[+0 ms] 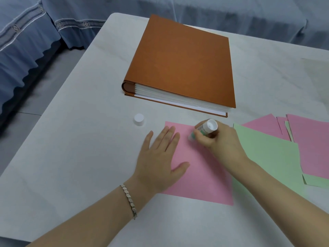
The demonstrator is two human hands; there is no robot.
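Note:
A pink paper sheet (201, 177) lies flat on the white table (80, 157) in front of me. My left hand (160, 157) rests on its left edge with straight fingers, palm down. My right hand (219, 141) grips a white and green glue stick (204, 129), tilted with its tip down on the upper part of the pink sheet. The stick's white cap (139, 119) stands on the table to the left, apart from both hands.
A thick brown album (181, 63) lies shut behind the sheet. A green sheet (267, 157) and several pink and green sheets (313, 143) overlap at the right. Blue fabric-covered furniture (26, 50) lies beyond the table's left edge.

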